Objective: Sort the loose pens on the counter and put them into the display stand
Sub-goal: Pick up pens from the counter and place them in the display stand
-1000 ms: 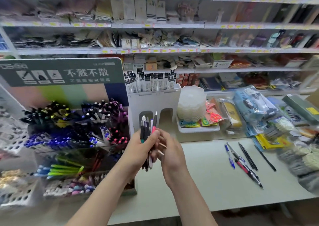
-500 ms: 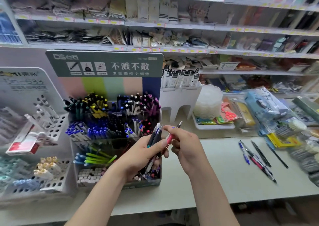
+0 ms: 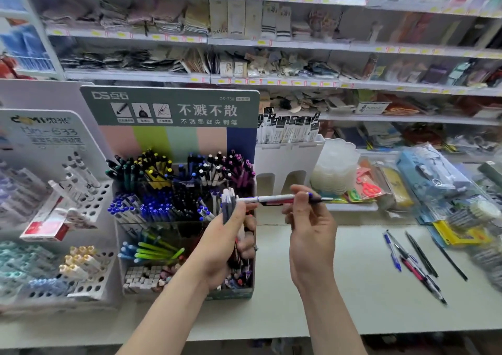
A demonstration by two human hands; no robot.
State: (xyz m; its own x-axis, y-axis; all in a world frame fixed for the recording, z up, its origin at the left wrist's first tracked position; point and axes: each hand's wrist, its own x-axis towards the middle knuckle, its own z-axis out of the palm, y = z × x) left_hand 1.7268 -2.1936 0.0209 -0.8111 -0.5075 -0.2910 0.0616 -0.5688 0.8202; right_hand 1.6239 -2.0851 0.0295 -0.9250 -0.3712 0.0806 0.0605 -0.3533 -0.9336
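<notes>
Sorting is partway, by the look of it: your left hand (image 3: 231, 243) grips a bundle of pens (image 3: 227, 205) in front of the display stand (image 3: 168, 137), your right hand (image 3: 309, 224) pinches one white-and-blue pen (image 3: 273, 199) level beside it, and loose pens (image 3: 413, 262) lie unsorted on the counter (image 3: 353, 286).

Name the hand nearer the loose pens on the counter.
Right. The right hand is left of the loose pens; the left hand is farther left, before the display stand.
</notes>
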